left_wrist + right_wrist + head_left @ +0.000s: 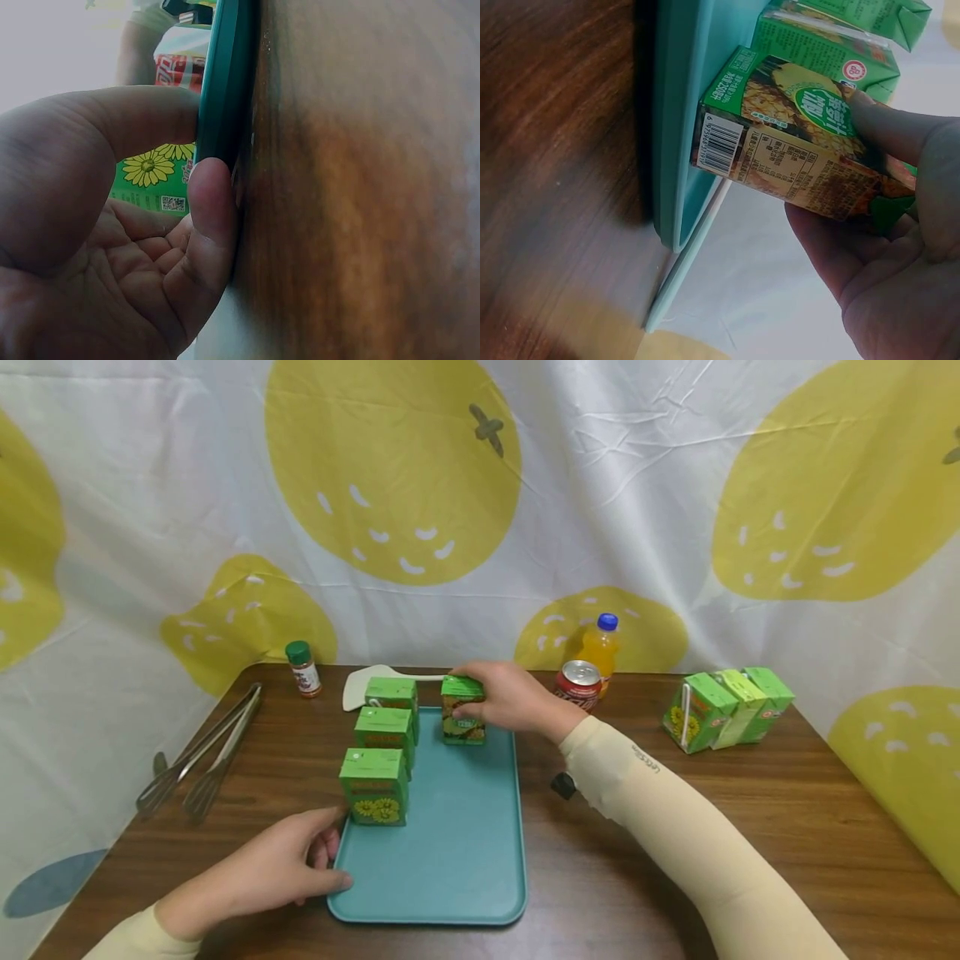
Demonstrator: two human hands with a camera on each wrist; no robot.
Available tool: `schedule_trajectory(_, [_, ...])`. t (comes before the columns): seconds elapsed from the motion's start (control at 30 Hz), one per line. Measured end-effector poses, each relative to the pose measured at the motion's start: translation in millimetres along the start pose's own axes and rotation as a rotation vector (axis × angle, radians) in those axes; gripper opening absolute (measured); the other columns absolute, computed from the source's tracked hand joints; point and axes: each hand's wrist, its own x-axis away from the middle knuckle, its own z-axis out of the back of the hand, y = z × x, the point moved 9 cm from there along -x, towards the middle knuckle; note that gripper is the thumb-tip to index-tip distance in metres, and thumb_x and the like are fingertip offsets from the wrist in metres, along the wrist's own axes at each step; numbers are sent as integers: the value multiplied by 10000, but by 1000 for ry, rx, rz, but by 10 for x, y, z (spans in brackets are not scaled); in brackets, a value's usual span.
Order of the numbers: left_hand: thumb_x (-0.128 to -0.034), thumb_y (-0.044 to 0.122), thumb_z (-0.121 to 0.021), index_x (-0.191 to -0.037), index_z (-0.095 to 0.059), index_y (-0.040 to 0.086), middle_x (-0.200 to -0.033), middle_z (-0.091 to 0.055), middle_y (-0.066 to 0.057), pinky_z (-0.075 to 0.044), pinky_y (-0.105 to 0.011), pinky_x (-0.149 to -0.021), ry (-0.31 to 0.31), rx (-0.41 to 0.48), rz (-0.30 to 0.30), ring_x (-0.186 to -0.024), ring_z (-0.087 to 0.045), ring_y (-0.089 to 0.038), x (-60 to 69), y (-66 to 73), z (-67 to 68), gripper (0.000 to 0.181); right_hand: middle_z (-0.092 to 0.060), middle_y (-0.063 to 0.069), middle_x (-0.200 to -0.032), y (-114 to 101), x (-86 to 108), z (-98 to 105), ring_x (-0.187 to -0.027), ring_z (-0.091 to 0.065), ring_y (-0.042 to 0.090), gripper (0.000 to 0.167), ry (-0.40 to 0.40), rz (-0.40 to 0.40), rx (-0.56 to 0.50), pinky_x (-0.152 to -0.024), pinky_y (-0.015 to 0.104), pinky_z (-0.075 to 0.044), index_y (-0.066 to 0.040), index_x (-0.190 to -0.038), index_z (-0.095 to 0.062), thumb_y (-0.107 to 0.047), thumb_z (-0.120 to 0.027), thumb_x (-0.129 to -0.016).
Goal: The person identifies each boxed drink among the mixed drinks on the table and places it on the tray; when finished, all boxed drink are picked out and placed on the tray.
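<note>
My right hand [510, 697] grips a green and brown juice box [463, 718] at the far right corner of the teal tray [468, 860]. In the right wrist view, thumb and fingers hold that box [802, 135] by its upper part, its barcode end low by the tray. Three green boxes stand in a column along the tray's left side, the nearest one [375, 793] showing yellow flowers. At the tray's near left edge is my left hand [277, 868]; the left wrist view shows its thumb and a finger pinching the rim [225, 82].
Three more green boxes [723, 710] stand at the right. Behind the right forearm are a red can [578, 683] and an orange bottle [601, 647]. A white spatula [365, 683] lies behind the tray; metal tongs [217, 743] and a spice jar [303, 670] are at the left.
</note>
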Motion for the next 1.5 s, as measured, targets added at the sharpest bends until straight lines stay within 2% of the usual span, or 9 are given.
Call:
schedule_trajectory(0.3, [-906, 200, -922, -1261, -579, -52, -901, -616, -53, -580, -337, -480, -8, -2, -7, -680, -612, -140, -2, 7, -3, 554, -752, 63, -1287, -18, 17, -9, -1080, -710, 225, 586, 2, 20, 0, -981, 450, -618, -85, -1500, -657, -304, -872, -1001])
schedule_trajectory(0.43, [-906, 201, -922, -1217, -589, -29, -895, -616, -52, -578, -332, -480, -8, -4, -7, -679, -610, -138, -6, 11, -3, 510, -730, 92, -1351, -47, 41, 4, -1143, -701, 251, 628, 3, 42, 14, -1028, 465, -608, -58, -1542, -619, -286, -862, -1010])
schedule_trajectory(0.57, [-902, 188, -923, -1244, -583, -47, -896, -614, -54, -573, -331, -477, -7, -1, -7, -677, -609, -141, -2, 13, -5, 536, -704, 123, -1415, -66, 88, 56, -1213, -689, 288, 672, 27, 46, 10, -1097, 493, -580, -44, -1568, -585, -290, -863, -1008])
schedule_trajectory(0.7, [-903, 191, -924, -1227, -587, -36, -901, -615, -54, -572, -330, -477, -6, -6, -5, -679, -610, -142, -4, 19, -3, 520, -645, 141, -1538, -70, 150, 111, -1368, -644, 326, 709, 52, 45, 14, -1185, 514, -525, -42, -1597, -552, -319, -852, -1017])
schedule_trajectory(0.83, [-908, 202, -921, -1205, -591, -25, -906, -619, -54, -570, -327, -476, -8, -7, -4, -674, -612, -143, -5, 22, -7, 500, -599, 131, -1603, -86, 234, 174, -1441, -603, 332, 723, 75, 61, 20, -1214, 520, -500, -46, -1611, -538, -351, -838, -1027])
schedule_trajectory(1.07, [-906, 204, -923, -1245, -584, -50, -912, -618, -59, -569, -329, -471, -7, -6, -9, -671, -614, -147, -7, 9, -8, 543, -607, 105, -1596, -102, 443, 358, -1468, -579, 309, 704, 144, 88, 27, -1235, 514, -479, -76, -1599, -560, -357, -844, -1020])
schedule_trajectory(1.27, [-909, 206, -925, -1218, -594, -29, -917, -618, -59, -574, -337, -477, -9, -8, 3, -684, -614, -155, -5, -16, -4, 510, -625, 143, -1567, -106, 594, 498, -1455, -584, 341, 691, 185, 137, 41, -1238, 523, -473, -30, -1571, -575, -301, -864, -1005])
schedule_trajectory(1.5, [-905, 199, -926, -1221, -591, -37, -906, -619, -58, -578, -342, -480, -12, -8, 6, -684, -616, -157, -15, -8, -11, 517, -615, 156, -1575, -9, 776, 645, -1457, -581, 362, 688, 208, 120, 49, -1231, 555, -473, -27, -1575, -570, -294, -858, -1010])
